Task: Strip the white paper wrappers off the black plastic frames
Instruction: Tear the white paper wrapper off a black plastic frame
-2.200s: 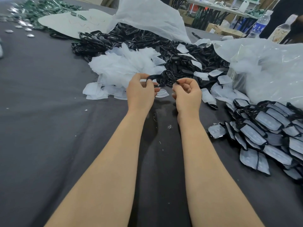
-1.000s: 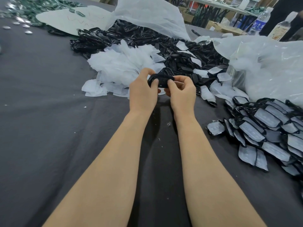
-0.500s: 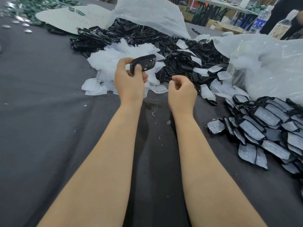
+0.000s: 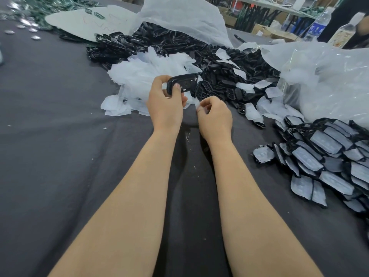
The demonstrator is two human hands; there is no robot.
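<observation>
My left hand (image 4: 165,105) grips a bare black plastic frame (image 4: 184,82), thumb on its front, above the dark table cloth. To its right, my right hand (image 4: 214,115) is curled, and a small white scrap of wrapper (image 4: 197,102) shows at its fingertips. Behind the hands lies a heap of stripped white paper wrappers (image 4: 151,70). A big pile of bare black frames (image 4: 219,70) spreads beyond it. At the right, a stack of frames in their wrappers (image 4: 327,154) lies on the cloth.
A clear plastic bag (image 4: 329,76) bulges at the right rear and white sheeting (image 4: 179,17) drapes over the far pile. Two bottles (image 4: 317,23) stand at the back right. Green parts (image 4: 36,5) and a white sheet (image 4: 83,21) lie at the far left.
The hands worked together on one frame, then parted. My left hand lifted the stripped frame up and left; my right hand stayed low, with a wrapper scrap now showing at its fingertips.
</observation>
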